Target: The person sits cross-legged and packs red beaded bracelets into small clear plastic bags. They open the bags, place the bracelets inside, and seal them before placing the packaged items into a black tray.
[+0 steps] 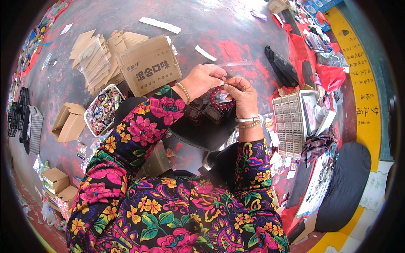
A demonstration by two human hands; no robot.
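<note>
Both my hands meet at the fingertips above a dark surface. A bracelet of dark red beads [215, 100] hangs just beneath the pinched fingers. My left hand [206, 77] pinches at the bracelet's top, its wrist bearing a beaded band. From the other side my right hand [243, 93] grips the same bracelet with thumb and forefinger, and a small pale piece shows by its fingers. What exactly lies between the fingertips is too small to tell. Under the hands, several clear packets of dark beads [212, 114] rest on a black seat or board [202, 136].
A printed cardboard box [148, 68] stands ahead on the left beside flattened cartons [95, 60]. A white basket [88, 121] of small colourful items is closer. On the right are a white plastic crate [288, 126], a black bag [281, 66] and a black padded seat [345, 186].
</note>
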